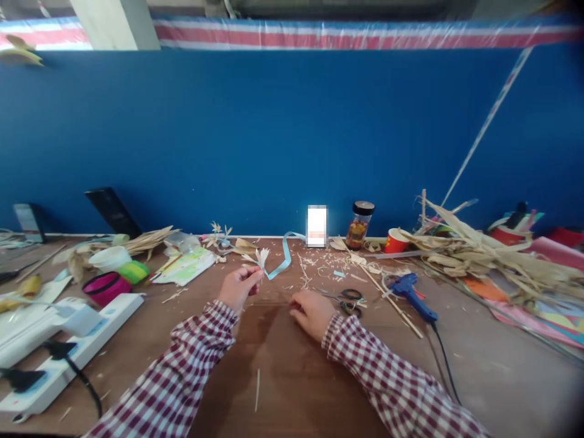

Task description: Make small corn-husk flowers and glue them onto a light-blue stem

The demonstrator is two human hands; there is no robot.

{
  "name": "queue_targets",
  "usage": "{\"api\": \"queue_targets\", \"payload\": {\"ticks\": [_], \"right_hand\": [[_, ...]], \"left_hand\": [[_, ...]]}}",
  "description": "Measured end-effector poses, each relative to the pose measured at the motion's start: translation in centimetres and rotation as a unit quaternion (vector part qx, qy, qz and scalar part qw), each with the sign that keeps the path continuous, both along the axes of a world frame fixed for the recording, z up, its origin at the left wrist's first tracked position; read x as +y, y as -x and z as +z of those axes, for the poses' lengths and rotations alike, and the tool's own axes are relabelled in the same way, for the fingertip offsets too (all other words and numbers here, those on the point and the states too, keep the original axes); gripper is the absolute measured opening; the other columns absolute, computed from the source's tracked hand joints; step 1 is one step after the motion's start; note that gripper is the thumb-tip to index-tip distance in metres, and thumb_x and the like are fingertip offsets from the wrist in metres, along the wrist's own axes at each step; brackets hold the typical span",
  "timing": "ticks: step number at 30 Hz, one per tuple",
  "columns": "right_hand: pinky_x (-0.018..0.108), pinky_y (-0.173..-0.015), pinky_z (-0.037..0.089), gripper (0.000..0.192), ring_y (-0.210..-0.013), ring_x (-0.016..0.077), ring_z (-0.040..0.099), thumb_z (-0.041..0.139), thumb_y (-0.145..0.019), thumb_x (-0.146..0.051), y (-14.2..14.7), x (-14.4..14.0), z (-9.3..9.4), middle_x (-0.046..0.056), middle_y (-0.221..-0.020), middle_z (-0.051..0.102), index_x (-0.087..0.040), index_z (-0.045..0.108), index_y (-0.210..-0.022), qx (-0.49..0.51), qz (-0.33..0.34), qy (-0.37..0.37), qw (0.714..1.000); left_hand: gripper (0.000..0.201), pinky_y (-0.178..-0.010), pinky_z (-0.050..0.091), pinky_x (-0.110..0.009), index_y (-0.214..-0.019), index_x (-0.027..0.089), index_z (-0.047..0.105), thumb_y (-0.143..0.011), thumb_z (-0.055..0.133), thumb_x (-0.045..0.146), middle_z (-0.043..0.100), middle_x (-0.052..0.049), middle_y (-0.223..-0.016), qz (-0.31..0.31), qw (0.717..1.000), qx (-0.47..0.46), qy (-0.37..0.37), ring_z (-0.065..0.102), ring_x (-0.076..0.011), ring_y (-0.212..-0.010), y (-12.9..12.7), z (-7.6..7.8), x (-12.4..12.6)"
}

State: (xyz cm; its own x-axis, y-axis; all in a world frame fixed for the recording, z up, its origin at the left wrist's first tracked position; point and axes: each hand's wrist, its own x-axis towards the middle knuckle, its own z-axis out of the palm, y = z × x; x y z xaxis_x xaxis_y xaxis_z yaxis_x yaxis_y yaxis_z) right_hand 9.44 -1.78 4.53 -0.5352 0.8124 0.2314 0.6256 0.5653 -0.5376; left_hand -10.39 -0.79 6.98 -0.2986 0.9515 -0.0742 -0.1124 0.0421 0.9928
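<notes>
Left hand [239, 288] pinches while the right hand [314, 312] (palm down) curls loosely.

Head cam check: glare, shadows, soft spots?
Head view: white rectangle against the blue wall is blown out, with a blocky border; head view: soft shadow on the brown table between the checked sleeves; head view: right corners darken, papers there look smeared; head view: left hand, right hand clearly outlined, pale flower somewhat washed out.
</notes>
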Motion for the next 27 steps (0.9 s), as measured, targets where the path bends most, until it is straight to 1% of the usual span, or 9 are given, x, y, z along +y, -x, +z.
{"api": "queue_targets", "payload": {"ticks": [3,6,9,12,15,18,20,24,27], "right_hand": [[0.027,-0.074,0.038,0.015,-0.084,0.0162,0.051,0.052,-0.078,-0.029,1.1,-3.6,0.5,0.002,-0.089,0.059,-0.023,0.058,-0.091,-0.053,0.125,-0.050,0.989],[0.027,-0.074,0.037,0.020,-0.090,0.0165,0.048,0.049,-0.080,-0.039,2.1,-6.6,0.2,0.000,-0.098,0.059,-0.026,0.057,-0.093,-0.075,0.264,-0.089,0.958],[0.027,-0.072,0.038,0.022,-0.090,0.0168,0.048,0.049,-0.078,-0.042,2.0,-6.3,-0.7,0.000,-0.096,0.059,-0.024,0.057,-0.090,-0.116,0.307,-0.117,0.937],[0.029,-0.070,0.039,0.018,-0.085,0.0183,0.049,0.052,-0.078,-0.035,0.0,-3.0,-1.0,0.004,-0.088,0.060,-0.018,0.058,-0.084,-0.183,0.243,-0.148,0.941],[0.030,-0.064,0.039,0.007,-0.082,0.0210,0.049,0.053,-0.078,-0.019,-2.9,0.4,0.2,0.008,-0.082,0.059,-0.015,0.059,-0.077,-0.249,0.104,-0.173,0.947],[0.030,-0.064,0.039,0.010,-0.079,0.0200,0.050,0.049,-0.079,-0.014,-4.7,1.1,1.6,0.009,-0.084,0.059,-0.015,0.059,-0.080,-0.236,0.008,-0.162,0.958],[0.028,-0.067,0.040,0.013,-0.079,0.0178,0.051,0.047,-0.082,-0.019,-4.8,0.2,1.8,0.007,-0.085,0.059,-0.018,0.059,-0.082,-0.196,0.026,-0.130,0.971],[0.025,-0.070,0.040,0.012,-0.082,0.0163,0.053,0.050,-0.080,-0.027,-3.9,-1.3,0.9,0.002,-0.085,0.060,-0.024,0.061,-0.083,-0.170,0.151,-0.070,0.971],[0.028,-0.069,0.041,0.010,-0.082,0.0194,0.053,0.052,-0.078,-0.022,-4.1,-0.5,0.6,0.006,-0.086,0.060,-0.020,0.061,-0.082,-0.207,0.058,-0.071,0.974]], "left_hand": [[0.031,-0.043,0.040,-0.016,-0.075,0.013,0.062,-0.053,0.072,0.031,0.056,0.004,-0.054,-0.001,1.000,-0.002,0.005,0.046,-0.0044,-0.042,0.6,-0.5,-0.8],[0.030,-0.044,0.040,-0.017,-0.075,0.013,0.062,-0.054,0.071,0.032,0.055,0.004,-0.055,0.002,1.000,-0.001,0.004,0.046,-0.0046,-0.043,0.7,-0.9,-0.7],[0.031,-0.042,0.039,-0.017,-0.076,0.013,0.062,-0.055,0.071,0.033,0.054,0.004,-0.052,-0.007,1.000,0.003,0.009,0.045,-0.0050,-0.041,0.4,-1.2,-0.6],[0.030,-0.042,0.038,-0.017,-0.075,0.012,0.063,-0.055,0.070,0.034,0.053,0.004,-0.050,-0.022,1.000,0.009,0.017,0.044,-0.0052,-0.040,0.1,-1.3,-0.8],[0.029,-0.043,0.039,-0.017,-0.075,0.013,0.063,-0.056,0.070,0.033,0.054,0.004,-0.051,-0.031,0.999,0.016,0.020,0.045,-0.0056,-0.042,0.2,-1.5,-1.0],[0.028,-0.044,0.040,-0.018,-0.075,0.014,0.062,-0.056,0.070,0.033,0.054,0.004,-0.051,-0.033,0.999,0.028,0.022,0.046,-0.0062,-0.042,0.4,-1.7,-1.0],[0.028,-0.044,0.039,-0.018,-0.074,0.014,0.062,-0.057,0.069,0.034,0.054,0.005,-0.048,-0.036,0.998,0.040,0.022,0.046,-0.0067,-0.041,0.4,-1.9,-1.0],[0.023,-0.044,0.038,-0.019,-0.069,0.014,0.064,-0.057,0.068,0.033,0.054,0.004,-0.046,-0.056,0.996,0.069,0.026,0.046,-0.0081,-0.041,0.0,-2.1,-1.6],[0.018,-0.045,0.038,-0.021,-0.067,0.015,0.066,-0.059,0.067,0.031,0.058,0.002,-0.049,-0.072,0.987,0.145,0.017,0.048,-0.0102,-0.043,0.1,-2.4,-2.4]]}}
